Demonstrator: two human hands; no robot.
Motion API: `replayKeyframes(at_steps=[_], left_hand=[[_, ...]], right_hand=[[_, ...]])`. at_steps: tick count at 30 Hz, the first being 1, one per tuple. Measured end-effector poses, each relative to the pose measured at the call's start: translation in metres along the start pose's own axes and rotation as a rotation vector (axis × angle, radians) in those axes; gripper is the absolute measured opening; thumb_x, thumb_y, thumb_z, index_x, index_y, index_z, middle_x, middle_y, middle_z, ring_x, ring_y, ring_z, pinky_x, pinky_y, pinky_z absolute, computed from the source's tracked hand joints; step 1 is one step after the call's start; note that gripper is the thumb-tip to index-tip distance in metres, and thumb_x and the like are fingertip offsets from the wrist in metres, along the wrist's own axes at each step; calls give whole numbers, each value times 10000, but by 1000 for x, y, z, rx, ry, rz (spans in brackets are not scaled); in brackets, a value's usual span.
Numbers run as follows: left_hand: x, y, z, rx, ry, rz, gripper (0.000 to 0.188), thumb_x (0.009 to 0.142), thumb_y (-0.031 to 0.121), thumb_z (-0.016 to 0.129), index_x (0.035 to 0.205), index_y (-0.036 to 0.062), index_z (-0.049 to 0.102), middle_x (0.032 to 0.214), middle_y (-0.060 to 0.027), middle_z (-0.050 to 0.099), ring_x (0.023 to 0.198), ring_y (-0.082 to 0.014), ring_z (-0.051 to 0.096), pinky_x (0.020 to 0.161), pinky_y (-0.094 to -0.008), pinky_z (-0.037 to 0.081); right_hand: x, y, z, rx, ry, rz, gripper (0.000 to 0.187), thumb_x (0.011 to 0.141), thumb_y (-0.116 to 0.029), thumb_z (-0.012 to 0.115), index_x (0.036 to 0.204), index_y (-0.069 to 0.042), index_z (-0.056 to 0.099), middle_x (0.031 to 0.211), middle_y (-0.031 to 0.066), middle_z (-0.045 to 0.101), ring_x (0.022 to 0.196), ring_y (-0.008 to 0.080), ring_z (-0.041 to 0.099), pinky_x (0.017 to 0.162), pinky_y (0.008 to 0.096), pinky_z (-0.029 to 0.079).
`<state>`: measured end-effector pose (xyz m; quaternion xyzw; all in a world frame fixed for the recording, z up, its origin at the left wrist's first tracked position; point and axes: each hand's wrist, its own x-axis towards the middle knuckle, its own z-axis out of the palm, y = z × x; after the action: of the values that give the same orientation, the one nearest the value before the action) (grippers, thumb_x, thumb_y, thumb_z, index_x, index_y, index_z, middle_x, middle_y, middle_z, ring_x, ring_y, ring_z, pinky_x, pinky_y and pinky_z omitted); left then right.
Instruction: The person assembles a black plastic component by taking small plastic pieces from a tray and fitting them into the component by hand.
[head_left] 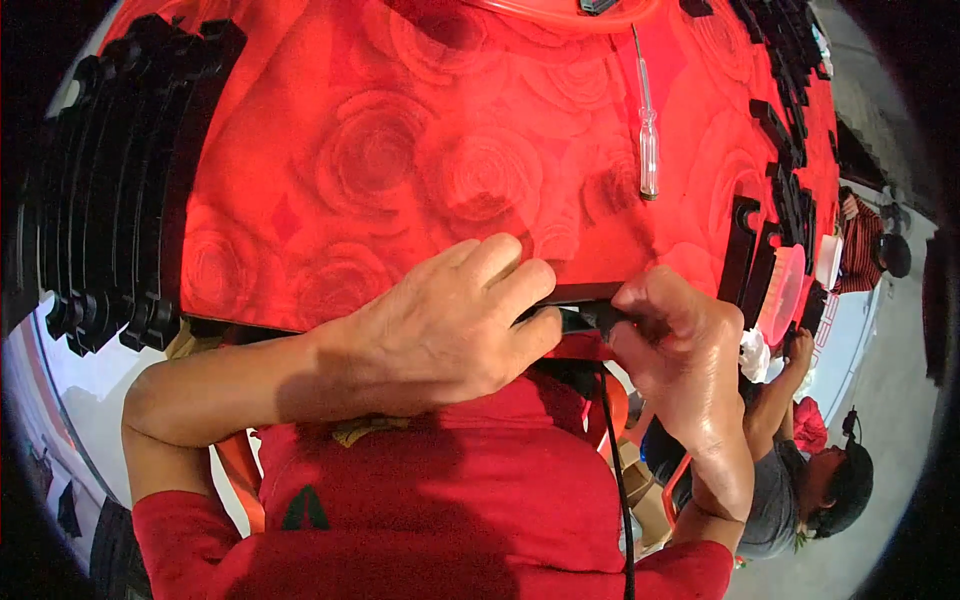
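Note:
At the table's near edge, my left hand (470, 320) is closed, its fingers curled around the left end of a dark bar-shaped piece (580, 293). My right hand (685, 345) pinches the other end between thumb and bent fingers. Much of the piece is hidden behind the fingers, so its exact kind does not show. Beyond the hands, a screwdriver (648, 150) with a clear handle lies on the red rose-patterned tablecloth (370, 150), its shaft pointing away from me.
Long black plastic parts (130, 190) are stacked along the left side. More black parts (790, 200) lie down the right edge, near a pink-rimmed oval item (783, 295). A red ring-like rim (570, 15) shows at the far edge. Another person (800, 480) sits at the right.

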<state>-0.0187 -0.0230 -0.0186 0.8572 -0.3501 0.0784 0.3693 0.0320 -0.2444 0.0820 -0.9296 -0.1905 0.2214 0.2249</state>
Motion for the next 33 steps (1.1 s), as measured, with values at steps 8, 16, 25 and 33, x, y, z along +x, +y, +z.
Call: replayKeyframes(at_steps=[8, 16, 25, 33], left_hand=[[7, 2, -6, -85, -18, 17, 252, 849, 179, 678, 1070, 73, 736, 918, -81, 536, 791, -242, 537, 658, -358, 488], [8, 9, -2, 8, -12, 18, 263, 849, 164, 674, 1090, 77, 732, 893, -73, 508, 784, -239, 522, 645, -350, 468], [2, 37, -5, 53, 26, -37, 341, 842, 123, 746, 1169, 46, 683, 937, -111, 548, 782, -278, 571, 656, -395, 492], [11, 38, -8, -312, 31, -447, 465, 887, 121, 752, 1285, 6, 540, 1057, -201, 591, 926, -410, 654, 764, -500, 529]], right_hand=[[-17, 21, 12, 402, 93, 203, 255, 819, 132, 705, 1036, 2, 675, 861, 50, 734, 821, 88, 706, 710, 260, 554], [-22, 17, 22, 396, 200, 109, 265, 819, 142, 694, 1050, 14, 673, 890, 56, 724, 856, 100, 706, 756, 255, 554], [-18, 25, 9, 498, 202, -58, 253, 809, 148, 682, 1028, 22, 667, 885, 38, 694, 820, 50, 653, 723, 225, 525], [7, 54, 19, 457, 152, -250, 217, 777, 79, 701, 978, 1, 679, 837, 49, 675, 740, 112, 649, 701, 274, 538]])
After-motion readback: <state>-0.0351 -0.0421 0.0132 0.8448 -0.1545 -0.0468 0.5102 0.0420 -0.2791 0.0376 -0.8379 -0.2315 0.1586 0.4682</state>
